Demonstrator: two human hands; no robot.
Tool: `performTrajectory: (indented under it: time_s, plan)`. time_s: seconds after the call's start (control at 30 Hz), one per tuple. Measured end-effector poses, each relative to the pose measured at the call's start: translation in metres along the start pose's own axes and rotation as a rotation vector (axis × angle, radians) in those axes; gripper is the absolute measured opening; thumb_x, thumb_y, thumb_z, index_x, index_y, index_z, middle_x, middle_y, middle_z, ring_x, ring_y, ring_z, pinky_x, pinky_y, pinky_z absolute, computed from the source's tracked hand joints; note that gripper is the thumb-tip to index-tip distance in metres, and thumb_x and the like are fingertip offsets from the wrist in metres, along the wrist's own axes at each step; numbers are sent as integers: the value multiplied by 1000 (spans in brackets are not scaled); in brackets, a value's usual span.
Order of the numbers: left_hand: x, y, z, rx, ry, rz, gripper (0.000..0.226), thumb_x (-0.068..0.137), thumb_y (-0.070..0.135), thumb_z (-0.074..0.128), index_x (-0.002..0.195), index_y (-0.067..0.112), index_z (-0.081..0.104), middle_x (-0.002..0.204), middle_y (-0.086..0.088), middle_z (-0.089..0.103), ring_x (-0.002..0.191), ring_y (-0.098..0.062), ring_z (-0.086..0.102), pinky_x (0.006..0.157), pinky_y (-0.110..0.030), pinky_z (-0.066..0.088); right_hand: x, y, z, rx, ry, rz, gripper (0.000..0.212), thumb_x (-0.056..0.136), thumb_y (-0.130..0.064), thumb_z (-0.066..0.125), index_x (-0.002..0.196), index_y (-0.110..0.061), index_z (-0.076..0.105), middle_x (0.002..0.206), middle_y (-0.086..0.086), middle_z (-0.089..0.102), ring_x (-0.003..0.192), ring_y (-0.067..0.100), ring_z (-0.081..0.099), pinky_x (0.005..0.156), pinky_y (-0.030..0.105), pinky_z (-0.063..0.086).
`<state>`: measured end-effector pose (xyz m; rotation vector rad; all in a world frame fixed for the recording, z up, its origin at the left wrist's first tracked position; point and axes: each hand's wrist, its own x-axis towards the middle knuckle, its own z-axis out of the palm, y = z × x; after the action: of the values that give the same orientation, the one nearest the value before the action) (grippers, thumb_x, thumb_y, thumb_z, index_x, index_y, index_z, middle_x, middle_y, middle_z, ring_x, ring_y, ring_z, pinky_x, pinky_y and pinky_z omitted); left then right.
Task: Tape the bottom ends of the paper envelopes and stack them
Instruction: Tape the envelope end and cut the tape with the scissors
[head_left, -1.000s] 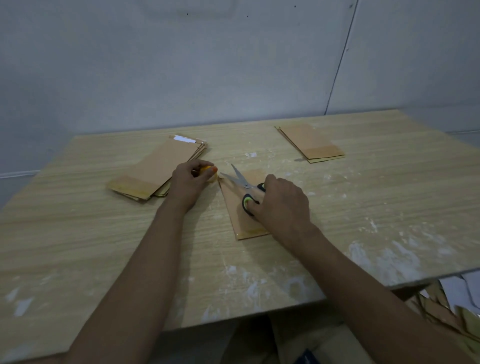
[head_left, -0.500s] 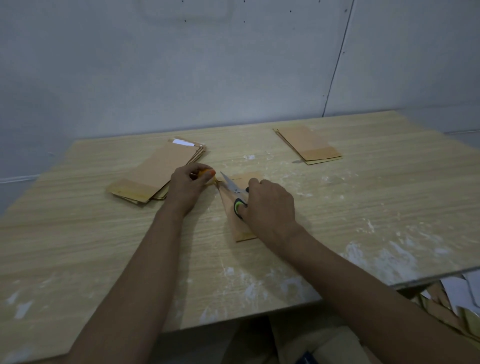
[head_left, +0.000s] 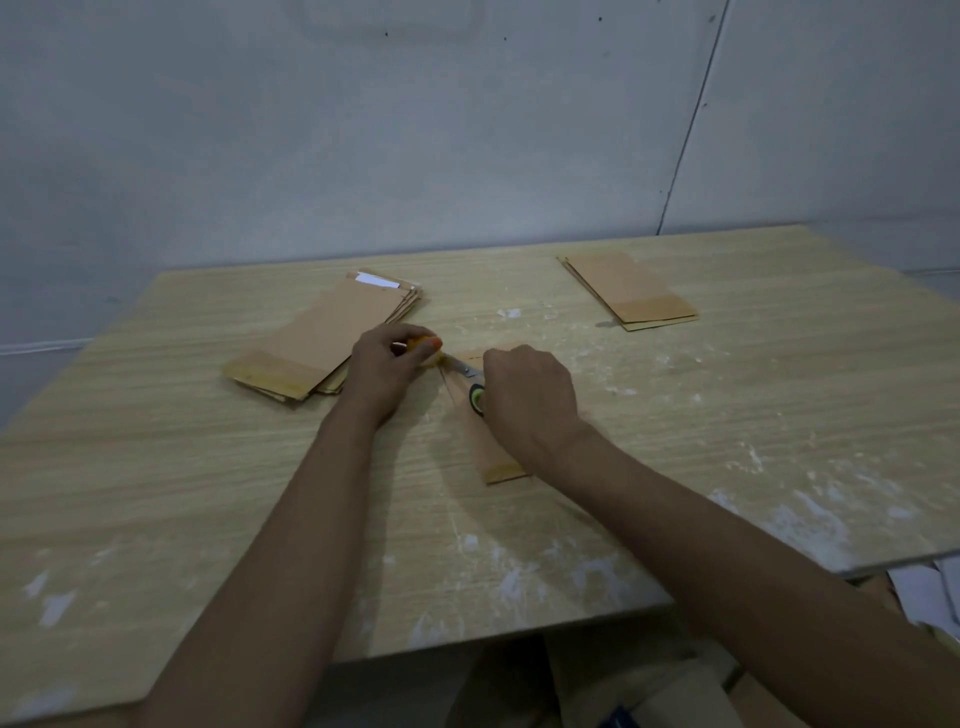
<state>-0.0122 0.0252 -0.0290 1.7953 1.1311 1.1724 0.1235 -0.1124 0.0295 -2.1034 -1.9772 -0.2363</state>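
One brown paper envelope (head_left: 488, 447) lies flat in the middle of the table, partly under my right hand (head_left: 530, 400). My right hand grips green-and-black-handled scissors (head_left: 470, 382), whose blades point left toward my left hand (head_left: 384, 364). My left hand holds an orange-yellow tape roll (head_left: 428, 345) at the envelope's far left corner; the roll is mostly hidden by the fingers. A stack of envelopes (head_left: 322, 343) lies just left of my left hand. A smaller stack (head_left: 631, 293) lies at the far right.
The wooden table (head_left: 727, 415) carries white smears near its front edge and around the middle. A grey wall stands close behind it. Loose papers and brown sheets (head_left: 924, 597) lie on the floor at the lower right.
My right hand has slid the scissors left along the envelope, so the blade tips now sit beside the tape roll in my left hand. The left hand has stayed put.
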Motion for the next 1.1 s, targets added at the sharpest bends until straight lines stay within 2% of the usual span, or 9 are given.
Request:
performTrajectory:
  time_s: [0.1,0.23,0.4,0.57,0.67,0.77,0.9,1.0,1.1]
  plan:
    - [0,0,-1,2,9,-1,6,87,18,74,92,15,78,94,-3,70,77,-15,59,70,-26,48,3,0,1,34,-22,-3,12,100,-24,50,97,-13,52,103,10,60,92,28,56,67,32,33]
    - [0,3,-2,-76,51,-9,5,88,17,74,92,17,76,100,-7,69,75,-13,59,61,-16,47,9,4,8,97,-58,63,36,88,-44,63,90,-15,41,86,5,44,80,23,41,66,31,31]
    - [1,3,-2,-147,169,32,14,84,16,78,91,28,74,105,-16,66,81,-14,54,75,-26,45,12,10,15,139,-3,72,38,86,-46,63,97,-11,53,86,4,46,88,27,54,66,31,33]
    - [7,-2,-5,-124,248,34,17,86,29,75,99,18,74,101,-20,68,74,-17,55,69,-32,48,15,20,20,220,22,133,43,82,-53,63,91,-11,56,85,5,51,85,27,56,63,30,35]
    - [8,-2,-2,-148,258,33,12,91,23,70,99,13,70,99,-19,69,66,-14,58,63,-30,52,17,25,23,271,0,157,46,79,-57,64,82,-12,51,78,3,49,76,25,53,59,29,33]
    - [7,-2,1,-166,259,22,11,93,17,68,100,8,68,95,-14,68,61,-10,58,60,-23,51,19,29,25,313,-4,179,46,78,-57,63,79,-13,48,79,4,50,74,25,51,59,29,33]
    - [9,-1,4,-216,266,8,13,93,18,69,102,9,66,88,-1,66,62,-13,63,61,-24,51,26,40,23,337,14,222,43,81,-50,66,81,-11,48,80,4,49,74,23,48,59,29,33]
    - [14,0,10,-209,231,29,11,92,18,70,101,13,65,94,-9,67,70,-22,68,68,-30,55,35,55,22,306,32,272,39,84,-46,67,83,-10,51,79,3,47,74,23,46,56,29,31]
    - [24,5,21,-169,205,56,9,90,15,71,93,22,67,92,-4,69,76,-15,66,75,-36,57,48,71,30,309,33,336,38,86,-44,68,84,-10,53,85,7,54,78,26,52,60,29,33]
